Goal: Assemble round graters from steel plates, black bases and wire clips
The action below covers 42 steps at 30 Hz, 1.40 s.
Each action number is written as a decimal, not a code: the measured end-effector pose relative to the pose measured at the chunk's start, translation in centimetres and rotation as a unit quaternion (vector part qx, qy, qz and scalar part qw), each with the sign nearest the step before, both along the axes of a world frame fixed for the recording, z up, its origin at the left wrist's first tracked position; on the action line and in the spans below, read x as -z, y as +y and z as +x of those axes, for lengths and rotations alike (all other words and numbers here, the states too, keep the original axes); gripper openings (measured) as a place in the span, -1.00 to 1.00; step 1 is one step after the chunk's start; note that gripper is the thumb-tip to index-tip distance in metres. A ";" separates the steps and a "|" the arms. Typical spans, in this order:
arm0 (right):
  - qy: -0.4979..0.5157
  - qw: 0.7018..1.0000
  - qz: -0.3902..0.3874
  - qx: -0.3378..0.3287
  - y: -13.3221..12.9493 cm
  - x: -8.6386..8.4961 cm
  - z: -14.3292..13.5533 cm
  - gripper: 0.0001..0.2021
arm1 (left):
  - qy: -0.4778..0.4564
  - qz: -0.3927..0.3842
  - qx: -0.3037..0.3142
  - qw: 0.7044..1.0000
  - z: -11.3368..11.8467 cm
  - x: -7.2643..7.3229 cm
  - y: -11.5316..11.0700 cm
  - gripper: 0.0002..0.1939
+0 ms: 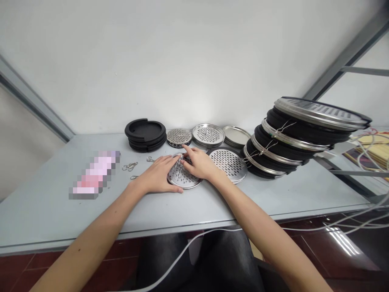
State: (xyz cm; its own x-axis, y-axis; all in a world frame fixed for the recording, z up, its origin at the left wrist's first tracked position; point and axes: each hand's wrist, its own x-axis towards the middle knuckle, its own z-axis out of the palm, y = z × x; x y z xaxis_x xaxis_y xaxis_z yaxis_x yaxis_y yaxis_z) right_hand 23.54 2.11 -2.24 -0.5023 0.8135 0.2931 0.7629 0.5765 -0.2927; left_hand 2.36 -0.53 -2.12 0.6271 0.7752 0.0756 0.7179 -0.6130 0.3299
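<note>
A round perforated metal disc with a raised rim [184,177] lies on the grey table in front of me. My left hand [161,175] rests along its left edge, fingers stretched out and thumb at the near rim. Over the disc's upper right part is my right hand [196,161], its index finger pointing forward and its thumb apart. To the right, partly behind my right wrist, lies another perforated disc [229,164] on a black ring. Small metal clips [130,166] lie left of my left hand.
Along the wall stand stacked black rings [146,135], a perforated grate stack [179,137], slotted discs [208,134] and plain metal lids [236,135]. A tall leaning stack [291,138] rises at right. A blurred pink object [95,174] lies left. A white cable [182,253] crosses below the table.
</note>
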 end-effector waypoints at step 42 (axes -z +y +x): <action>-0.031 0.999 -0.004 -0.043 0.2 -0.5 -0.1 -0.60 | 0.000 0.018 -0.007 1.000 0.1 0.0 0.1 0.22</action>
